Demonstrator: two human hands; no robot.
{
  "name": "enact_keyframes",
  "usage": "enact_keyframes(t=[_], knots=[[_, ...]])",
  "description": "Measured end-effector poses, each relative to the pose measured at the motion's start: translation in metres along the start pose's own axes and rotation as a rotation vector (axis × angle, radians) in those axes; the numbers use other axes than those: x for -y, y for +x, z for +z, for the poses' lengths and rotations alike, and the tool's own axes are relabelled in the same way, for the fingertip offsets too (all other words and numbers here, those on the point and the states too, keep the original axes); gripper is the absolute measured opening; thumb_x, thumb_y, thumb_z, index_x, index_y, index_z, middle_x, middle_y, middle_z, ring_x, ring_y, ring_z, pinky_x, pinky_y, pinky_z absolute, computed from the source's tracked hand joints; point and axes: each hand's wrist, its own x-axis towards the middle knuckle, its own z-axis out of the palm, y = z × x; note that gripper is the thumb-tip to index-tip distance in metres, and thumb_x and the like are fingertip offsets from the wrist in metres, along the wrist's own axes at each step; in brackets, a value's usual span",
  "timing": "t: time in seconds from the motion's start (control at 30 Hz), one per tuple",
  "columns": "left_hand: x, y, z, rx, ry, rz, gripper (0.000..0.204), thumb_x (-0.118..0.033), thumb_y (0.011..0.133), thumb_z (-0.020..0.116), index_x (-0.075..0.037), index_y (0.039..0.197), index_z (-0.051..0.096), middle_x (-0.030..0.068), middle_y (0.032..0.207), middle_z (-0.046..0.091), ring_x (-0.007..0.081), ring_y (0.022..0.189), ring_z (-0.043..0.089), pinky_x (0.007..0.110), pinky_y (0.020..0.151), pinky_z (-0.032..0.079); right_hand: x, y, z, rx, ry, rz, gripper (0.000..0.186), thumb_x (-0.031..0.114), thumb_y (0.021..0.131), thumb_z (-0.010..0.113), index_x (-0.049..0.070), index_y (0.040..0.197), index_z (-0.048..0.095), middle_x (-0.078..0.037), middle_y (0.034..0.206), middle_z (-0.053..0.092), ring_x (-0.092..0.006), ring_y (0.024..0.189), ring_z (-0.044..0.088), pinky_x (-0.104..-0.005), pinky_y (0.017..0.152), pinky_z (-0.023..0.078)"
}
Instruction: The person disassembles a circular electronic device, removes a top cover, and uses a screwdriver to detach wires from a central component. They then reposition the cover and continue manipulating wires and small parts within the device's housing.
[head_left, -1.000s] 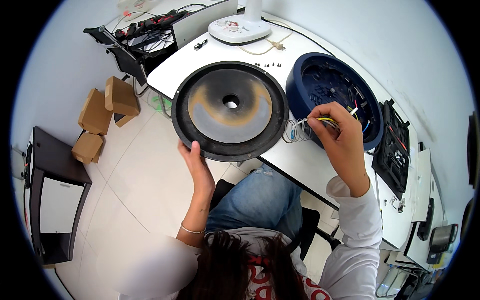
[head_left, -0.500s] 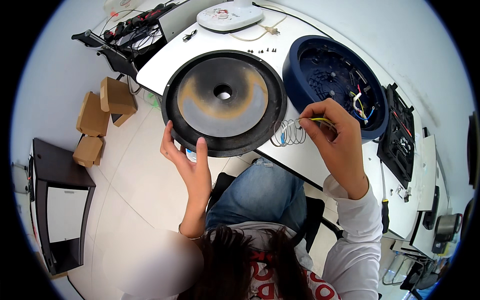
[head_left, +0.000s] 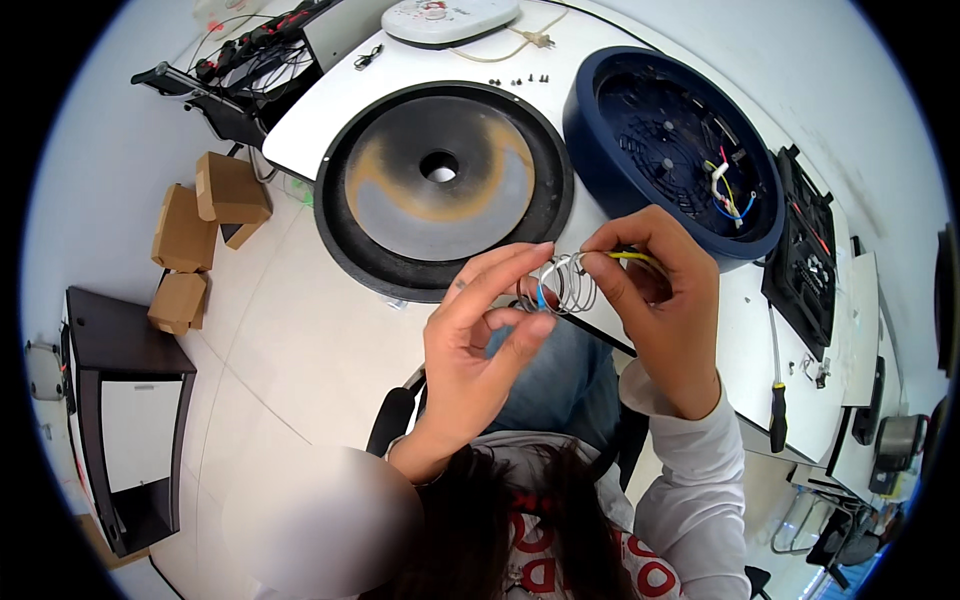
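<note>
A metal coil spring (head_left: pixel 574 290) is held between my two hands above the table's front edge. My left hand (head_left: pixel 470 355) has its thumb and fingers closed around the spring's left end, where a small blue part shows inside the coils. At the other end my right hand (head_left: pixel 665 300) pinches the spring together with a yellow-sleeved wire (head_left: pixel 630 256). Beyond the left hand lies a round black plate (head_left: pixel 440 232) with a centre hole and a brown-and-grey scorched surface. To the right, a dark blue round housing (head_left: pixel 607 175) stands with its hollow side up and loose wires (head_left: pixel 722 188) inside.
Several small screws (head_left: pixel 518 80) lie at the back of the white table (head_left: pixel 330 115), near a white appliance base (head_left: pixel 450 22). An opened black tool case (head_left: pixel 805 255) and a screwdriver (head_left: pixel 777 400) lie at the right. Cardboard boxes (head_left: pixel 185 228) are on the floor at left.
My left hand has left the black plate's near rim and moved right to the spring's left end. The right hand still holds the spring, now slightly further left.
</note>
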Motion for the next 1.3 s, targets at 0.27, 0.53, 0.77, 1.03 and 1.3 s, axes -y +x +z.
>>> enact_keyframes(t=[0.27,0.53,0.77,1.03,1.3], knots=[[0.03,-0.005,0.023,-0.045,-0.343,-0.004,0.04,0.006,0.077,0.066,0.005,0.116,0.053,0.0127,0.117,0.049,0.0153,0.095,0.055,0.028,0.083,0.049,-0.003,-0.031,-0.011,-0.13,-0.167,-0.098,0.022,-0.001,0.084,0.056,0.004,0.103,0.065,-0.004,0.087,0.051,-0.0073,0.058,0.045,-0.0188,0.05,0.034],[0.03,-0.003,0.028,-0.017,-0.087,0.043,0.039,0.005,0.073,0.07,0.003,0.111,0.058,0.012,0.115,0.05,0.0118,0.087,0.055,0.027,0.082,0.051,-0.014,-0.049,-0.024,-0.228,-0.012,0.042,0.029,-0.007,0.078,0.064,-0.002,0.106,0.059,-0.007,0.086,0.06,-0.0099,0.066,0.056,-0.0191,0.054,0.041],[0.032,-0.001,0.031,0.011,-0.061,0.057,0.042,0.005,0.072,0.072,0.003,0.111,0.058,0.0127,0.114,0.052,0.0133,0.094,0.057,0.027,0.083,0.051,-0.025,-0.059,-0.015,-0.319,0.415,0.135,0.021,-0.009,0.073,0.069,-0.002,0.09,0.058,-0.009,0.084,0.064,-0.0089,0.066,0.059,-0.0169,0.049,0.041],[0.036,-0.001,0.032,0.027,-0.238,-0.005,0.043,0.005,0.074,0.069,0.007,0.114,0.052,0.0221,0.118,0.053,0.0219,0.105,0.057,0.033,0.089,0.049,-0.042,-0.067,-0.008,-0.305,0.443,0.075,0.016,-0.01,0.075,0.066,-0.003,0.089,0.062,-0.012,0.086,0.065,-0.007,0.057,0.054,-0.0177,0.043,0.037],[0.043,-0.002,0.036,0.05,-0.177,-0.029,0.023,0.002,0.084,0.059,0.006,0.107,0.059,0.0215,0.121,0.052,0.022,0.109,0.054,0.031,0.087,0.049,-0.031,-0.063,-0.015,-0.278,0.037,0.044,0.019,-0.011,0.079,0.057,0.0,0.093,0.066,-0.01,0.09,0.059,-0.0078,0.062,0.051,-0.0186,0.048,0.039]])
